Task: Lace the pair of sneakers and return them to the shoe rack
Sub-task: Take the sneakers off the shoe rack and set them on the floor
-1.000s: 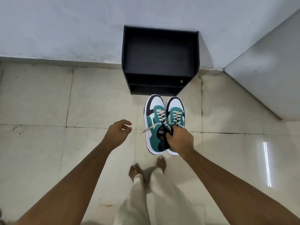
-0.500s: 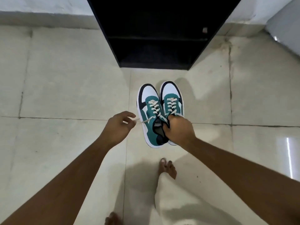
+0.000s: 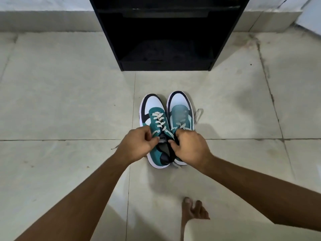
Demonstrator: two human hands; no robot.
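Two teal, white and navy sneakers with cream laces sit side by side, toes pointing at the rack. My left hand [image 3: 139, 145] grips the left sneaker [image 3: 155, 119] at its collar. My right hand [image 3: 190, 146] grips the right sneaker [image 3: 180, 112] at its opening and covers the heel. Whether the soles touch the floor I cannot tell. The black shoe rack [image 3: 166, 65] stands open a short way beyond the toes, against the wall. A loose lace loop trails to the right of the right sneaker.
The floor [image 3: 69, 101] is pale tile with dark grout lines. A white wall base [image 3: 43, 20] runs behind the rack. My bare foot [image 3: 192, 213] stands on the tile at the lower right, below my right arm.
The view has come closer to the rack and lower. My left hand went from the loose lace end to the left sneaker's collar, so each hand now holds one shoe.
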